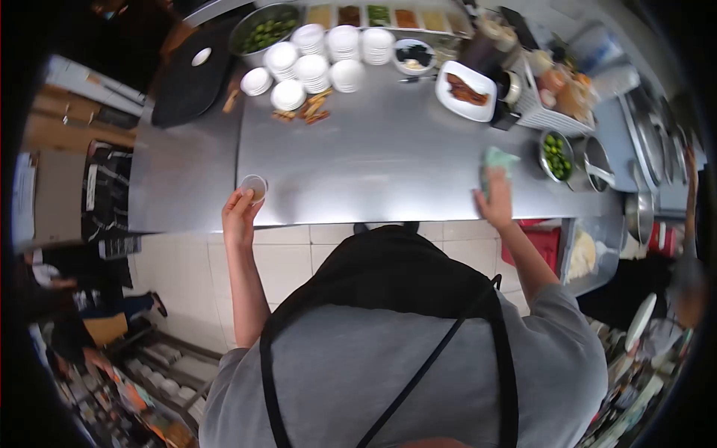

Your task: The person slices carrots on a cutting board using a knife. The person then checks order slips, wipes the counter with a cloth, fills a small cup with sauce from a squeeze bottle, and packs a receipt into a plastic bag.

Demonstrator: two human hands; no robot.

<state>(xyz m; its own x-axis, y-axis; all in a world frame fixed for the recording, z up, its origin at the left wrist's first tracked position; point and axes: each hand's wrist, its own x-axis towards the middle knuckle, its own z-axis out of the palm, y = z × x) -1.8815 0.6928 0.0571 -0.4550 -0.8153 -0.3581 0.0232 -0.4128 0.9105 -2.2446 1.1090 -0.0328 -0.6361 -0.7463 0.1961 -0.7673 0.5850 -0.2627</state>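
My left hand (239, 213) grips a small clear plastic cup (256, 187) over the front edge of the steel counter (358, 149). Something brownish shows inside the cup, though I cannot make out what. Over at the right, my right hand (496, 200) lies on a pale green cloth (499, 158) on the counter top. The fingers there are blurred and partly merge with the cloth, which sticks out beyond them.
Stacks of white bowls (311, 69) stand at the back, with brown pieces (308, 110) lying before them. A white dish (452, 108) of reddish strips sits back right. Bowls of green limes (556, 153) stand at the right and back left. A black tray (190, 82) lies far left.
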